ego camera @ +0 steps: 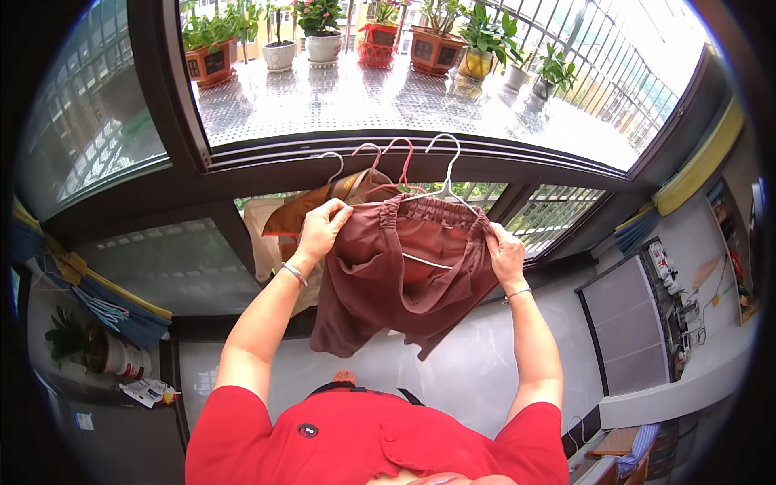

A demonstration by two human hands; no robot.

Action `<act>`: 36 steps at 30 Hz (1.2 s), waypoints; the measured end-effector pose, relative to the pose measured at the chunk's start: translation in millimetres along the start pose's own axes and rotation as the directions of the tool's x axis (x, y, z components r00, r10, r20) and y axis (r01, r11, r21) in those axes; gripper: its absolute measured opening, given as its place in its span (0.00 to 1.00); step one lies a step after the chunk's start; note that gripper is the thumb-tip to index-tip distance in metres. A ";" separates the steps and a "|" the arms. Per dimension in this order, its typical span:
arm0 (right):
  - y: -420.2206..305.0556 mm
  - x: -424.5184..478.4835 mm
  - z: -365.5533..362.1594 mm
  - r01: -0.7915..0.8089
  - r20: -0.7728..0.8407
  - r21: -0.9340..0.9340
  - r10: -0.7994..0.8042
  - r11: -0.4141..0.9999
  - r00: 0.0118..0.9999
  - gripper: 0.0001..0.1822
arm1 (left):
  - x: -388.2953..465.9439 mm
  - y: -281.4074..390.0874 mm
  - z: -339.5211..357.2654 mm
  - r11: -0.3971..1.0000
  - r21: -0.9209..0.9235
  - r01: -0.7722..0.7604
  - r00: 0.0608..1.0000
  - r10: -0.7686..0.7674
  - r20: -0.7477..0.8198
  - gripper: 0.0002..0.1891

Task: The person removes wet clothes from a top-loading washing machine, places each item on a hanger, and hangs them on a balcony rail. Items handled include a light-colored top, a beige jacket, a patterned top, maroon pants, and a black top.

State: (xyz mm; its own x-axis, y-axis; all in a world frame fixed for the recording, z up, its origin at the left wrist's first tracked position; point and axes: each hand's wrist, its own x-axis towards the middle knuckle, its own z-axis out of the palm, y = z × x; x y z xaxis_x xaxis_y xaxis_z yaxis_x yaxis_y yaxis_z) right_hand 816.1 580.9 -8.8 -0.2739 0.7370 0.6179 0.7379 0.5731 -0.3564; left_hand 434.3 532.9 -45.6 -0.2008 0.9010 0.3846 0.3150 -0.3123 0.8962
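Maroon shorts with an elastic waistband (pixel 364 285) hang spread out in front of me. My left hand (pixel 324 227) pinches the left side of the waistband, and my right hand (pixel 504 251) grips its right side. A white wire hanger (pixel 448 182) sits within the waist opening, its bar showing inside and its hook rising above. Just behind, several more hangers (pixel 407 160) have their hooks at the window frame (pixel 254 167). An orange-brown garment (pixel 303 212) and a cream garment (pixel 260 230) hang there, partly hidden by the shorts and my left hand.
Several potted plants (pixel 321 45) stand on a perforated metal ledge (pixel 364 100) outside the open window, with bars beyond. Curtains (pixel 103 291) are gathered at the left, where pale hangers (pixel 103 309) hang. A counter with a dark top (pixel 661 303) is at the right.
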 end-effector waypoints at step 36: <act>30.7 3.6 83.9 0.281 -0.204 0.261 -0.231 0.924 0.951 0.15 | -361.4 16.5 61.5 0.405 0.246 0.881 0.462 -0.624 -0.630 0.08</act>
State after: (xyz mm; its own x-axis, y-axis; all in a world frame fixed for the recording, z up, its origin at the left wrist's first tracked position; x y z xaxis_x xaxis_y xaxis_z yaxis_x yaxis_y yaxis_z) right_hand 786.1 631.2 -76.4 -0.3057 0.4956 0.8130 0.4437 0.8296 -0.3389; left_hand 569.2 220.6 -183.4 -0.8738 0.4218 -0.2420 0.1787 0.7413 0.6469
